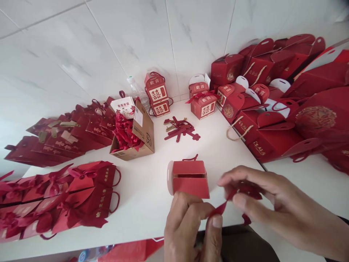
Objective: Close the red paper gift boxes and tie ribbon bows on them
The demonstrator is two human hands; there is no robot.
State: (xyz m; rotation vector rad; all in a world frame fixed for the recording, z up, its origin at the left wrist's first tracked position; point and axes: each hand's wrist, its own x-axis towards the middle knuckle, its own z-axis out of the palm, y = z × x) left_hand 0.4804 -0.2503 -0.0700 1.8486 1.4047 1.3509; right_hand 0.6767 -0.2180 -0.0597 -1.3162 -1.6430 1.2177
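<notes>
The white table (pixel 141 182) spreads beneath and beyond our grip, its near edge passing under our hands; if our pinch loosens, we judge, the red ribbon (pixel 220 209) could slip over that edge. Beyond the grip to the right, large red gift boxes (pixel 275 142) crowd together, some with flaps standing up; we cannot see what they hold. Well left of the grip sit bow-topped boxes (pixel 81 186), their contents hidden. Farther beyond, left of the grip, a cardboard carton (pixel 148 125) is heaped with red ribbon pieces (pixel 127 133); they lie jumbled, so a tug at one might drag out others. Just beyond our left hand (pixel 188 218), the small red box (pixel 189 186) lies with two flaps nearly meeting over a dark slot, and we cannot tell what is inside; a careless knuckle could nudge it or crease a flap. Our left hand pinches the ribbon between thumb and forefinger, while our right hand (pixel 280 196) grasps its bunched part. Between them a short stretch slants; pulling unevenly could tangle it.
</notes>
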